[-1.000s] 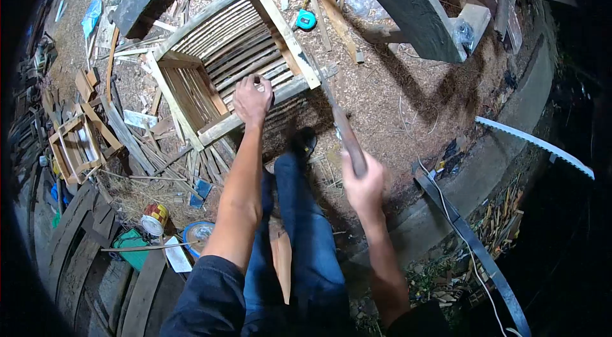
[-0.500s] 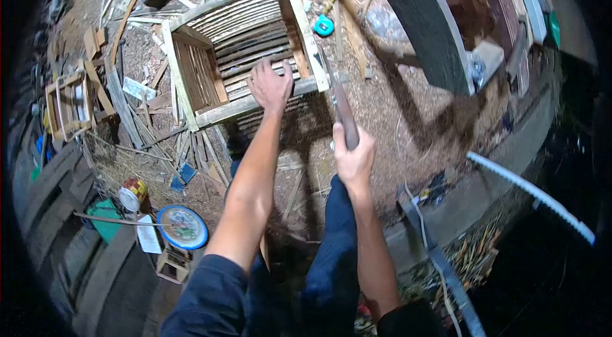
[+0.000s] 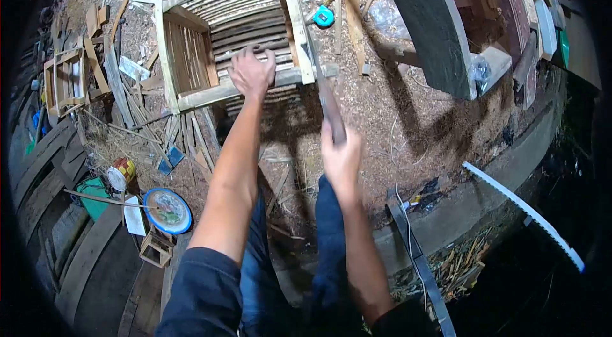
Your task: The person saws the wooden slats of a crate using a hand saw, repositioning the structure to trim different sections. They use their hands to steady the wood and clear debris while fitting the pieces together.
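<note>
A slatted wooden crate (image 3: 229,92) with a pale frame lies before me, its open side toward me. My left hand (image 3: 251,73) is over its near rail, fingers curled over the wood. My right hand (image 3: 342,153) is closed round the brown handle of a handsaw (image 3: 329,104). The saw's thin blade points away from me, along the crate's right post (image 3: 295,25). Right at the blade, the near rail's short end (image 3: 330,70) sticks out past that post.
A teal tape measure (image 3: 323,16) lies beyond the crate, its yellow tape pulled out. A thick dark beam (image 3: 424,25) stands at the right. A white toothed strip (image 3: 523,209) lies on the right. Scrap wood and a blue-rimmed round dish (image 3: 167,211) are on the left.
The view has shifted slightly, so the crate and both hands appear further left. My right hand and the saw have moved a little along the crate's post. My left hand stays on the rail.
</note>
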Motion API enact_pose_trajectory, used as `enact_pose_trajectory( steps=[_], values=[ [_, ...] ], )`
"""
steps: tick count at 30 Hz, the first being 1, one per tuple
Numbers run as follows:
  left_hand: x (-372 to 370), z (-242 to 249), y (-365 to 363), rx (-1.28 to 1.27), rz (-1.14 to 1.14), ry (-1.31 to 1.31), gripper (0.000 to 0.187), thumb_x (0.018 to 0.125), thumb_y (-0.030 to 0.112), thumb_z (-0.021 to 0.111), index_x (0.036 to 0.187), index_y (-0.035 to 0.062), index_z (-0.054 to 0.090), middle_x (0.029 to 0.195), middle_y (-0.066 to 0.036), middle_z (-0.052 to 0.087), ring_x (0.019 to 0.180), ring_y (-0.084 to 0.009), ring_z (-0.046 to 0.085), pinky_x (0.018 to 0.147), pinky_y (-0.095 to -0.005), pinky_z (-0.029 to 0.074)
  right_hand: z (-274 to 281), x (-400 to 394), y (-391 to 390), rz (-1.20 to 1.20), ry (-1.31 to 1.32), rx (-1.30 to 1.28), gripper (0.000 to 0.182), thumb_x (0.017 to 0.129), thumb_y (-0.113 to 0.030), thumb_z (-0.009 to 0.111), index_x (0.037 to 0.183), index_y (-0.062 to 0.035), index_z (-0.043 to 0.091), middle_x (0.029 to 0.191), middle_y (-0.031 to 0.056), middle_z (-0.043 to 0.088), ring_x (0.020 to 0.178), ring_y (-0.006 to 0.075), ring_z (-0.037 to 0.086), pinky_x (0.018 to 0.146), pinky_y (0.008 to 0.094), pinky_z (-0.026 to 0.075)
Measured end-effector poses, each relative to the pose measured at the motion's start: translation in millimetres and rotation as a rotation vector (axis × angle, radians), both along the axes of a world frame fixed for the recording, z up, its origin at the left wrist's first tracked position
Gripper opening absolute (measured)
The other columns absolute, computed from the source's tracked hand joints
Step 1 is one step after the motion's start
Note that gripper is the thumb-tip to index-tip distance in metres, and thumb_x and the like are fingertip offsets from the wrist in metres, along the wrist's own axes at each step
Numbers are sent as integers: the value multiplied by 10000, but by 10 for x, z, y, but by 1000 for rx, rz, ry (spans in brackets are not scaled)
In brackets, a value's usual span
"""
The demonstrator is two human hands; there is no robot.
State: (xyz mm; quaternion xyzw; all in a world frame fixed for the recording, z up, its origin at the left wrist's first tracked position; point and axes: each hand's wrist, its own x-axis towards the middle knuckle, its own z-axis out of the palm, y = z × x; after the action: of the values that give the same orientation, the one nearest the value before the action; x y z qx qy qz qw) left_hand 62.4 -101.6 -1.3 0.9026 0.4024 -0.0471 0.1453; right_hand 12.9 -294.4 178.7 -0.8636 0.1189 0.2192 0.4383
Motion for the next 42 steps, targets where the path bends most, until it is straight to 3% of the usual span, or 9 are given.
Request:
enact_pose_trajectory(
  steps=[9,14,20,22,26,30,36,39,42],
  values=[
    [104,119,30,-95,0,10,477,763,397,542,1066,48,661,1099,-155,654,1067,-299,567,957,-438,408,-58,501,176,2,-23,40,274,891,-176,608,704,18,564,543,148,548,467,187,538,465,337,393],
    [36,215,-44,-127,11,-47,506,767,423,551,1130,82,642,1131,-136,652,1102,-277,557,974,-411,397,622,-514,-202,-75,-76,-76,148,841,-79,614,745,31,635,559,142,573,548,205,632,511,341,449],
    [77,158,-69,-147,32,66,449,749,412,590,1081,117,659,1104,-106,652,1097,-267,549,978,-408,388,-467,428,229,-25,-67,-52,200,863,-139,605,742,20,611,604,191,594,528,282,608,515,388,436],
    [83,150,0,-111,25,14,451,749,419,589,1076,117,662,1117,-107,650,1100,-268,547,982,-414,385,4,208,187,-26,0,10,203,858,-150,628,751,21,613,600,204,576,552,322,630,527,401,454],
    [57,143,-36,-116,17,52,440,744,360,547,1087,106,657,1084,-123,665,1060,-276,571,955,-418,415,353,-226,59,-159,-58,-4,136,834,-118,645,810,15,637,635,220,596,595,311,662,548,396,478],
    [30,95,-7,-140,7,57,491,722,352,581,1126,77,638,1162,-135,631,1079,-301,571,963,-441,417,-483,639,264,-14,-20,-22,176,835,-157,645,795,14,634,599,189,587,575,296,642,544,408,466],
    [15,55,-18,-79,-11,-63,481,732,358,567,1117,79,638,1150,-138,635,1146,-275,530,989,-425,389,414,-318,-130,-31,-52,-27,165,865,-121,612,932,7,692,633,161,637,563,176,642,539,284,464],
    [7,129,-69,-106,-38,18,589,736,423,562,1169,29,627,1184,-170,627,1108,-301,561,978,-418,414,-239,92,-66,-47,13,15,216,886,-138,586,747,25,613,545,118,569,439,168,466,461,331,402],
    [161,277,3,-326,97,118,528,734,384,550,1151,68,622,1186,-146,616,1139,-275,534,984,-423,396,-414,477,242,-62,-44,82,242,880,-152,607,709,17,579,524,125,541,434,186,494,453,352,386]
  ],
)
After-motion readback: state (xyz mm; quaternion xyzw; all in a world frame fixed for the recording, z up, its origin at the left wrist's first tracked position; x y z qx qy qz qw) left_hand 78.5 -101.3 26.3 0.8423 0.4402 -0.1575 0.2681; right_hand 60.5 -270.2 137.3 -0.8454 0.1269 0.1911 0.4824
